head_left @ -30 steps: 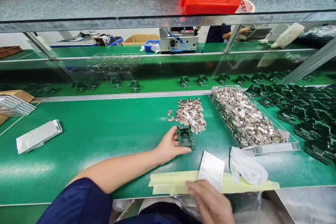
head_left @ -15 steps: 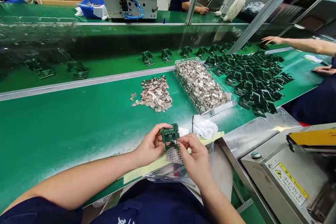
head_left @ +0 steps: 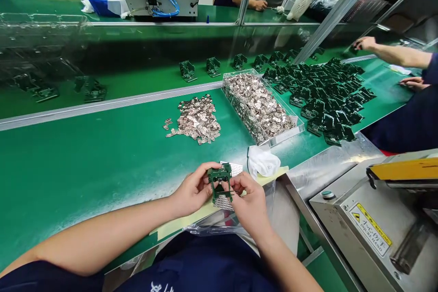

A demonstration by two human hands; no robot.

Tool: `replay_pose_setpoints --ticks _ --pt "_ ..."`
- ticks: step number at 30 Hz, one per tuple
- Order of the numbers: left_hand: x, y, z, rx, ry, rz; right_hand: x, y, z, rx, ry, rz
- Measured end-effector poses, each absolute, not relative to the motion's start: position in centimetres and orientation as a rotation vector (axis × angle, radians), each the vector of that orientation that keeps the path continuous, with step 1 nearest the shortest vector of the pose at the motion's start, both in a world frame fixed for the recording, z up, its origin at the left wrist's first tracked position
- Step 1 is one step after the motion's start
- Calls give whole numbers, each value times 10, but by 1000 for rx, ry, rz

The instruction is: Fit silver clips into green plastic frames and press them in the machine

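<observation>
A small green frame-shaped part (head_left: 219, 174) is held at the table's near edge, its open side towards me. My left hand (head_left: 195, 190) grips it from the left, fingers behind and thumb at its side. My right hand (head_left: 249, 200) is closed at its right edge, with fingertips reaching into the lower opening. Whether a smaller piece sits between those fingertips is hidden. Beneath the part lies a silvery gridded sheet (head_left: 236, 169). A loose pile of small metal pieces (head_left: 198, 118) lies ahead, left of a clear tray (head_left: 284, 136) full of similar pieces.
Many green parts (head_left: 328, 100) are heaped at the right, and several more stand along the belt (head_left: 137, 70) behind a metal rail. A white cloth (head_left: 263, 161) lies beside my right hand. A machine (head_left: 362, 219) stands at the near right. A co-worker's hand (head_left: 366, 44) reaches in beyond.
The green part has been tilted between my hands, and my right fingertips have moved further into its opening. The co-worker's far hand has lifted and drawn back. The view has shifted slightly.
</observation>
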State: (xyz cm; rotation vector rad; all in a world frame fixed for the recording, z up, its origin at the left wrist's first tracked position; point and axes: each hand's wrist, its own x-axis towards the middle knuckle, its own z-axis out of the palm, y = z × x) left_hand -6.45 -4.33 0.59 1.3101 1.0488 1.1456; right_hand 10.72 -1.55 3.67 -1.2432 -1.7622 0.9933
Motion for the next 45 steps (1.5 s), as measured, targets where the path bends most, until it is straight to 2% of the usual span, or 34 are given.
replay_pose_setpoints --ticks 9,21,32,40,45 --pt "-64 -47 6 1409 1167 1065 102 -22 31 -1270 -1636 1061" --pt "-65 -49 7 1325 1016 1055 99 -31 32 -1289 -1594 924" --pt "-63 -50 6 1312 967 1039 105 -31 31 -1290 -1577 962" --pt "-64 -50 5 1342 994 1009 106 -41 26 -1265 -1667 764" --pt "-64 -50 4 1358 1021 1022 107 -40 24 -1271 -1673 774"
